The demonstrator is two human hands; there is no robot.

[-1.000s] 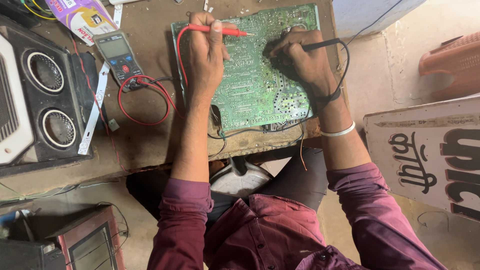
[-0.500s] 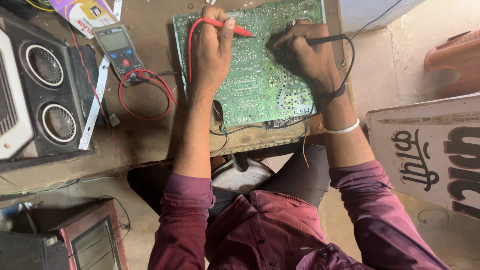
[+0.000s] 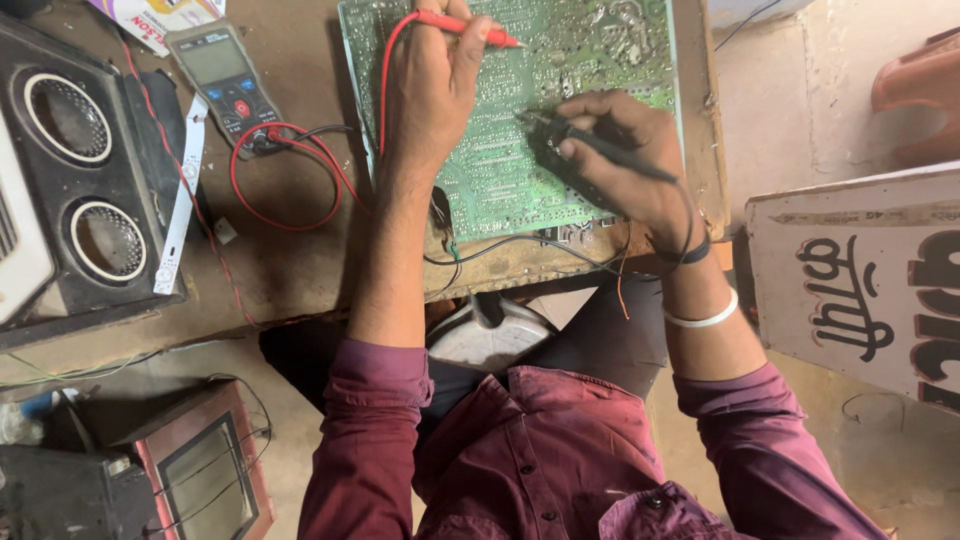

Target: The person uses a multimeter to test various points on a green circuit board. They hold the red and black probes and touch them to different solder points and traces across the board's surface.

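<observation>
Green printed circuit board (image 3: 520,120) lies solder side up at the top centre of the frame so both probes can reach it. Left hand (image 3: 430,90) pinches the red pointed test probe (image 3: 465,27); right hand (image 3: 625,150) grips the black test probe (image 3: 590,145) like a pen, tip apparently touching. The grey handheld multimeter (image 3: 225,75) sits upper left, screen up, easy to glance at.

left hand (image 3: 432,90): forearm stretched forward, fingers pinched | right hand (image 3: 625,160): wrist bent inward, fingers apparently curled closed
</observation>
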